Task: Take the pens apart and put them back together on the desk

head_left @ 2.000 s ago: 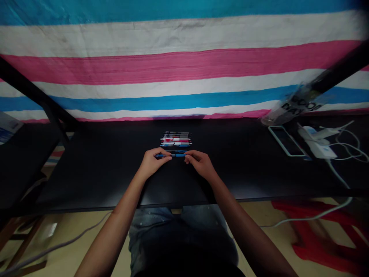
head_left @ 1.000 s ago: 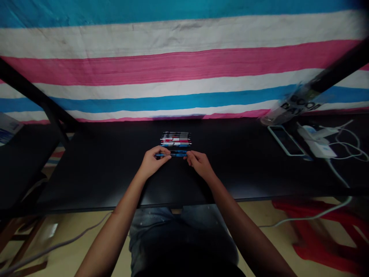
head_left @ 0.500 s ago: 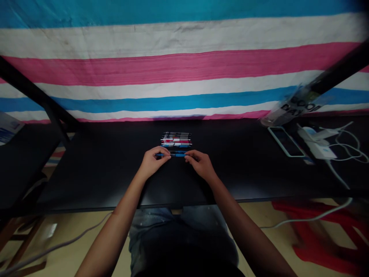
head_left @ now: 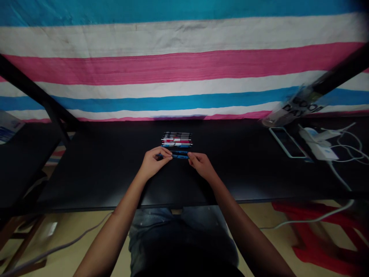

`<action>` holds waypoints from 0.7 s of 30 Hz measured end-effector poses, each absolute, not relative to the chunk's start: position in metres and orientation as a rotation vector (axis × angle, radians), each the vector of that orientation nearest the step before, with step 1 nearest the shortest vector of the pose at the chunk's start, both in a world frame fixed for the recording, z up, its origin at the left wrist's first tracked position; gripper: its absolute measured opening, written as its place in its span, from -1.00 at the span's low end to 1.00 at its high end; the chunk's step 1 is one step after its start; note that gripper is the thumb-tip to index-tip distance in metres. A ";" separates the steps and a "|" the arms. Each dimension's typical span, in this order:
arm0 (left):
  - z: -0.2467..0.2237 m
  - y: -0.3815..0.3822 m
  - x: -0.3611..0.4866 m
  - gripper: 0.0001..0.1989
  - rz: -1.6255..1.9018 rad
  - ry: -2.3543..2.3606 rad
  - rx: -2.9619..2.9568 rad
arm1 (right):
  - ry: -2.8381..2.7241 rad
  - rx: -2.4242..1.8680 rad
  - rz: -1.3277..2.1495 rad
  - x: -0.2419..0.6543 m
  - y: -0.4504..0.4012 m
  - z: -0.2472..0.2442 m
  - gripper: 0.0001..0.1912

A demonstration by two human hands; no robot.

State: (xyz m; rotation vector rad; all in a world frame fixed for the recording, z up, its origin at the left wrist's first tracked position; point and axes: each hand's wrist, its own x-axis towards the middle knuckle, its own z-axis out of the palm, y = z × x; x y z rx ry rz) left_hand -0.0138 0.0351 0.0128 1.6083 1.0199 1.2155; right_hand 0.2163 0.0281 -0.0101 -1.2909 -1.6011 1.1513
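A blue pen [head_left: 180, 156] lies level between my hands, just above or on the black table. My left hand [head_left: 155, 161] is closed on its left end, thumb and fingertips pinched together. At its right end my right hand [head_left: 201, 164] pinches it between thumb and curled fingers. Close behind it, another blue strip, apparently a second pen [head_left: 181, 152], shows between the hands. Farther back, several pens [head_left: 177, 139] with grey, red, white and blue barrels lie side by side in a neat stack of rows.
On the right of the black table [head_left: 100, 173] lie a phone [head_left: 287, 143] and a white power strip [head_left: 318, 144] with tangled cables. A clear bottle [head_left: 288, 111] stands behind them. Striped cloth [head_left: 184, 67] hangs at the back; a red stool [head_left: 314, 231] is below right.
The blue pen in my hands has shifted slightly toward me and right, and a blue strip now shows behind it. My right hand has moved a little to the right.
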 end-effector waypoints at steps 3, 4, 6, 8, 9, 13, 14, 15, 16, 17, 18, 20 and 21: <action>0.013 0.036 -0.014 -0.84 1.230 1.034 1.551 | -1.531 -1.267 1.213 0.214 0.028 -0.005 -0.44; 0.013 0.036 -0.014 -0.84 1.231 1.052 1.512 | -1.516 -1.245 1.217 0.213 0.027 -0.003 -0.49; 0.013 0.035 -0.013 -0.80 1.228 1.086 1.415 | -1.503 -1.206 1.206 0.212 0.025 0.001 -0.59; 0.015 0.031 -0.009 -0.71 1.244 1.082 1.306 | -1.502 -1.200 1.180 0.211 0.020 0.004 -0.66; 0.017 0.028 -0.006 -0.67 1.259 1.053 1.243 | -1.500 -1.209 1.169 0.210 0.018 0.004 -0.68; 0.028 0.009 0.010 -0.54 1.362 0.823 0.864 | -1.469 -1.239 1.189 0.202 0.008 0.001 -0.67; 0.030 0.005 0.013 -0.46 1.351 0.777 0.784 | -1.456 -1.244 1.205 0.199 0.006 -0.001 -0.67; 0.032 0.001 0.015 -0.44 1.336 0.750 0.726 | -1.443 -1.250 1.216 0.197 0.004 -0.003 -0.66; 0.034 -0.002 0.017 -0.45 1.326 0.736 0.676 | -1.432 -1.257 1.223 0.195 0.002 -0.005 -0.65; 0.034 -0.005 0.018 -0.47 1.317 0.730 0.630 | -1.422 -1.265 1.225 0.194 0.001 -0.006 -0.64; 0.034 -0.007 0.019 -0.49 1.318 0.726 0.584 | -1.418 -1.271 1.223 0.193 0.000 -0.007 -0.63; 0.032 -0.008 0.021 -0.51 1.348 0.706 0.477 | -1.424 -1.273 1.220 0.192 -0.002 -0.008 -0.64; 0.030 -0.008 0.021 -0.51 1.371 0.686 0.417 | -1.439 -1.271 1.222 0.191 -0.002 -0.008 -0.65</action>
